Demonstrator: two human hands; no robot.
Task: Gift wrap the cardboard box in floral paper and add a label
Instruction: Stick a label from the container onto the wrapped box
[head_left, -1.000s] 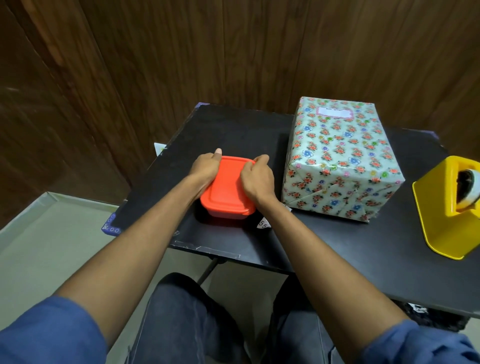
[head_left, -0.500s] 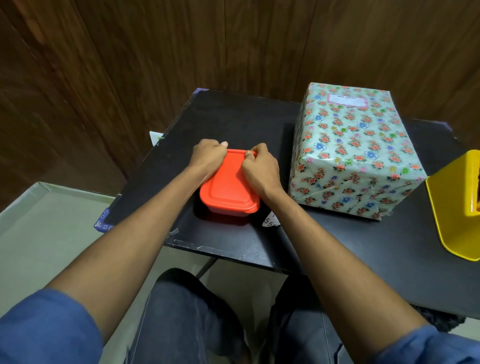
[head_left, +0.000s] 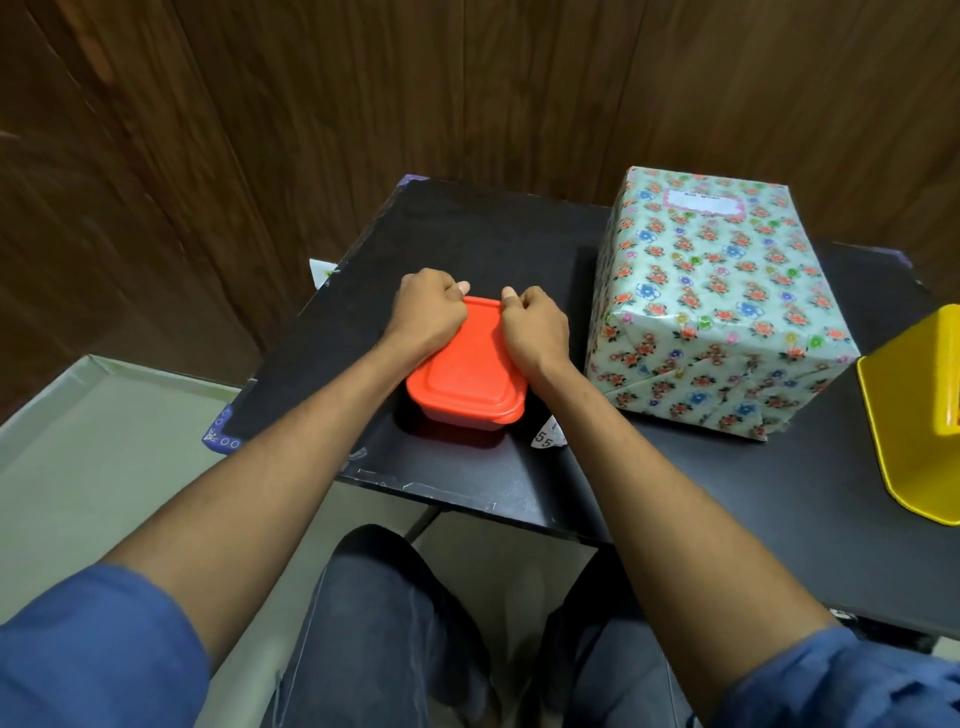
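Both hands, left hand (head_left: 427, 312) and right hand (head_left: 535, 327), have fingers curled gripping the red tub (head_left: 465, 379)'s far rim, while the wrapped box (head_left: 717, 312) stands just beside the right hand.

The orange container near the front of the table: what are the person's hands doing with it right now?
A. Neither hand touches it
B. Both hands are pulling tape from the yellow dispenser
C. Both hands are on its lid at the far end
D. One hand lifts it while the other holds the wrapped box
C: the left hand and right hand both curl over the far end of the orange container, which sits on the black table.
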